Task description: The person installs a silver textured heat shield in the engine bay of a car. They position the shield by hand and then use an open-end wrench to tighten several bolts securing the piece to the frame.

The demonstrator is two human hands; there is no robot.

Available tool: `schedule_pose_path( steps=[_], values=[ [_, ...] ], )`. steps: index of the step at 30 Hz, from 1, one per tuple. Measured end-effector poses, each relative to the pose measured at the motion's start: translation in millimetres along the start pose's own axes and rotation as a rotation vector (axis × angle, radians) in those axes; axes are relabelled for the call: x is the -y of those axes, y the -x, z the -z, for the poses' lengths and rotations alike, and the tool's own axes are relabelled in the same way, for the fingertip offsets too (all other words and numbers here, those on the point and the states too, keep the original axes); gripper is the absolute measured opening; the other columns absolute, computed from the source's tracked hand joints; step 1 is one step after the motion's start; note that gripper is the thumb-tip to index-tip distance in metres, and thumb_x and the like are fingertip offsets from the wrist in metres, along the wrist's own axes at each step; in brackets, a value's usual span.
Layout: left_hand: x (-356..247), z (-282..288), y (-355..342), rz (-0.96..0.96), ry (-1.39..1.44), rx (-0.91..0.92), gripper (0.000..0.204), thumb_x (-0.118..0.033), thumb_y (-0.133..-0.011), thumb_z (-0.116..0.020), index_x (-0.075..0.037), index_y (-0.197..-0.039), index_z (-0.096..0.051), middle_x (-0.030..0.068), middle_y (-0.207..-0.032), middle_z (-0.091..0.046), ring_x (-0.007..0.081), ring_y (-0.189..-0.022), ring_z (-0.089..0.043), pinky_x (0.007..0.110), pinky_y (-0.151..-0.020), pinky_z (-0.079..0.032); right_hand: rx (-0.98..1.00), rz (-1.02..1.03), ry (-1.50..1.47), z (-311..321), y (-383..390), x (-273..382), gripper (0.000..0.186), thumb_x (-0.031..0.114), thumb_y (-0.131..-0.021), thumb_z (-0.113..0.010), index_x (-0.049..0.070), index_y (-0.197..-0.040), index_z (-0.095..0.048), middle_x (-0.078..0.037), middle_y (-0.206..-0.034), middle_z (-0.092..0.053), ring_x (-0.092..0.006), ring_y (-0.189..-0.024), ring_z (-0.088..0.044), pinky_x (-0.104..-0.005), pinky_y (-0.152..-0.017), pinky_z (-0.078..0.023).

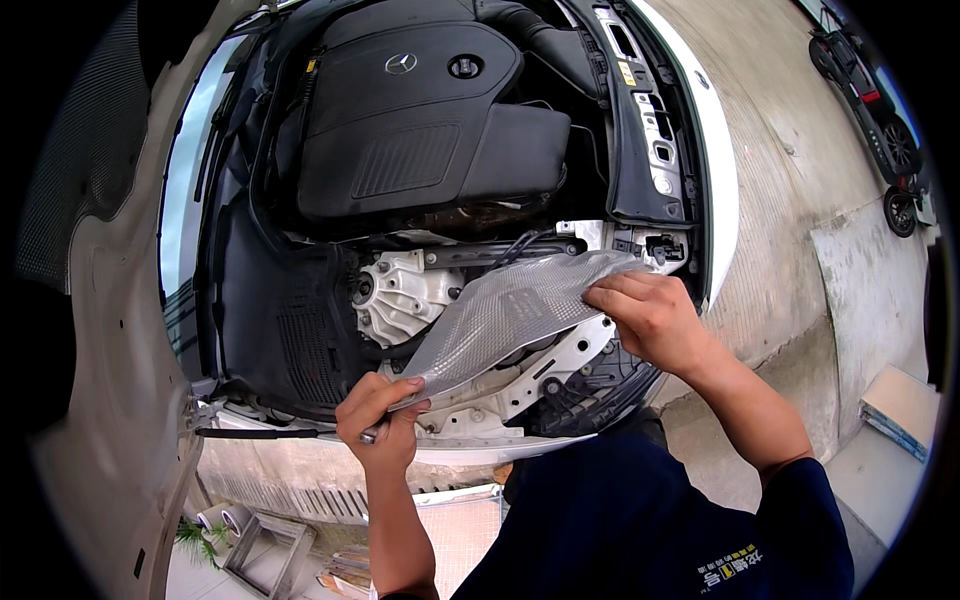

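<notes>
A silver embossed metal shield [510, 320] is held at a slant over the right part of the open engine bay. My left hand [378, 415] is closed on its near left corner, with a small metal object [372, 432] also in the fingers, too hidden to name. My right hand [645, 315] pinches the shield's edge at its right end. Behind the shield are a white cast strut mount [395, 295] and a white metal bracket [570, 365], both partly covered by it.
The black engine cover [400, 150] fills the upper middle. The raised hood [105, 380] and its support strut [260, 433] are at left. A parked scooter [870, 120] stands at upper right, stacked boards [895, 410] at lower right, and a metal frame [265, 555] at bottom left.
</notes>
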State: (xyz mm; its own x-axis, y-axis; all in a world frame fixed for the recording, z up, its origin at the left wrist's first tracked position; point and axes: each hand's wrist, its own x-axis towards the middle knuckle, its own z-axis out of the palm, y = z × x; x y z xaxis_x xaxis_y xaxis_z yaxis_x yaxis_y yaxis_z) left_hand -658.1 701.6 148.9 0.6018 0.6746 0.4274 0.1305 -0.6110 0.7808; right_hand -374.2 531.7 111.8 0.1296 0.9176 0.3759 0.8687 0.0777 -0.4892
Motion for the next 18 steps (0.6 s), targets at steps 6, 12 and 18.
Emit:
schedule_pose_path(
  steps=[6,12,18],
  values=[
    [84.4,-6.7,-44.2,0.134,-0.063,0.14,0.027,-0.019,-0.075,-0.085,0.001,-0.089,-0.073,0.0038,-0.066,-0.057,0.012,-0.058,-0.05,0.025,-0.055,-0.036,-0.052,-0.066,0.066,-58.1,-39.1,-46.4,0.035,0.002,-0.066,-0.064,0.005,-0.101,-0.066,-0.009,-0.1,-0.069,-0.0259,-0.093,-0.069,-0.036,-0.077,-0.056],
    [171.2,-26.3,-86.8,0.215,-0.04,0.248,0.035,0.006,-0.048,-0.074,-0.001,-0.083,-0.075,0.006,-0.059,-0.057,0.0133,-0.051,-0.05,0.026,-0.047,-0.034,0.089,-0.107,-0.017,-102.1,-72.0,-102.4,0.034,0.006,-0.066,-0.064,0.006,-0.1,-0.067,-0.008,-0.095,-0.068,-0.024,-0.085,-0.067,-0.0358,-0.074,-0.053],
    [245.0,-27.3,-88.0,0.418,0.155,0.213,0.04,-0.021,-0.038,-0.08,-0.003,-0.073,-0.075,0.0064,-0.058,-0.058,0.0157,-0.054,-0.051,0.028,-0.054,-0.037,0.306,-0.254,-0.043,-127.8,-99.1,-158.2,0.036,0.017,-0.071,-0.075,0.007,-0.104,-0.066,-0.01,-0.106,-0.066,-0.0286,-0.102,-0.064,-0.0453,-0.094,-0.049]
  ],
)
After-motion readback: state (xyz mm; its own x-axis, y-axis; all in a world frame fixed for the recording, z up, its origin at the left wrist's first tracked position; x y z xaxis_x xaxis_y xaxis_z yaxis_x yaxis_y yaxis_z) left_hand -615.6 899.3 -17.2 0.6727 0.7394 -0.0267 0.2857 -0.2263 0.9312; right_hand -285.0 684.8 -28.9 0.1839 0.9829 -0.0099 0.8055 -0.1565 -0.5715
